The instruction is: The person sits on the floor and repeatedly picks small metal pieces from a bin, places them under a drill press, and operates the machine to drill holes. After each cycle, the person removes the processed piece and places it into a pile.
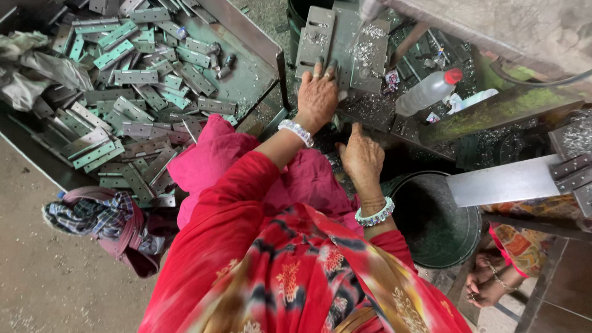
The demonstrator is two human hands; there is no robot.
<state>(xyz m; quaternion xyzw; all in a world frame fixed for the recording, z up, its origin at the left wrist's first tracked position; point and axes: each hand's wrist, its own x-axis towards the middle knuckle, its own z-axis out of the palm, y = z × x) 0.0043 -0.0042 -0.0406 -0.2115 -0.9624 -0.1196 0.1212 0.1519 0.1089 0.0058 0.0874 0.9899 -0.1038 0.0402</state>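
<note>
On the shaving-strewn bench, our left hand [316, 95] presses flat, ungripping, on a grey holed hinge plate [315, 42], lengthwise away; right hand [362, 159] rests empty.

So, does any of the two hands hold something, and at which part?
The left hand presses its fingertips on the lower edge of a metal hinge plate on the workbench; it is not a closed grasp. The right hand holds nothing.

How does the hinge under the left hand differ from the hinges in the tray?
The hinge under the left hand lies alone, opened flat on the machine table; the tray hinges lie in a loose heap, at many angles. Metal chips lie beside the single one, while the heap looks clean. All are grey metal with screw holes.
</note>
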